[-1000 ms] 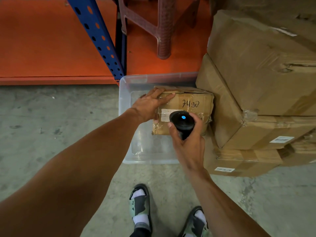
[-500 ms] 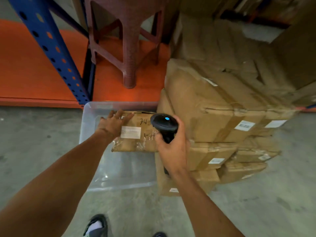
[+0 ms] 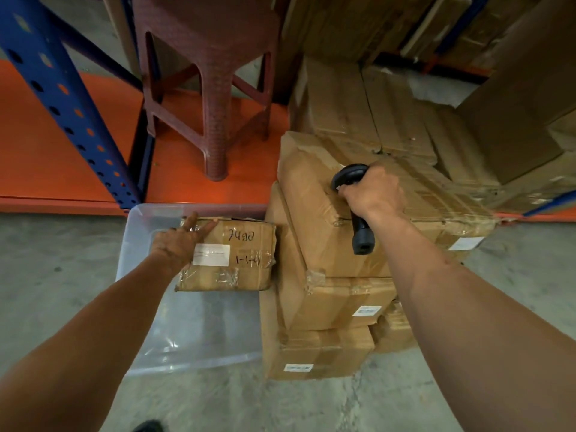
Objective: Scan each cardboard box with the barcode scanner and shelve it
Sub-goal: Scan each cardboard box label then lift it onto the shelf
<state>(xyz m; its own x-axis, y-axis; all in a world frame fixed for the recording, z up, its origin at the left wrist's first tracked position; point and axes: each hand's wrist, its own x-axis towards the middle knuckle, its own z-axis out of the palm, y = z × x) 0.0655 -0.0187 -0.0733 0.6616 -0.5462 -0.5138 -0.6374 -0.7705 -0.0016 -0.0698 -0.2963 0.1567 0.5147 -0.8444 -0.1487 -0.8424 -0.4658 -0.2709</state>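
Small cardboard box (image 3: pixel 230 255), marked 7490: lodged in clear plastic bin (image 3: pixel 146 226) at 9 o'clock of stacked cartons (image 3: pixel 314 194). Left hand (image 3: pixel 180 244): laid flat on box, fingers straight. Barcode scanner (image 3: pixel 358 226): gripped by right hand (image 3: pixel 374 194) over the stack.

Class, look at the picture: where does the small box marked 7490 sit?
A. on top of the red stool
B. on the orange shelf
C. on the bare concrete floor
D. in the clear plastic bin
D: the small box rests inside the clear plastic bin, with the left hand laid flat on its top.
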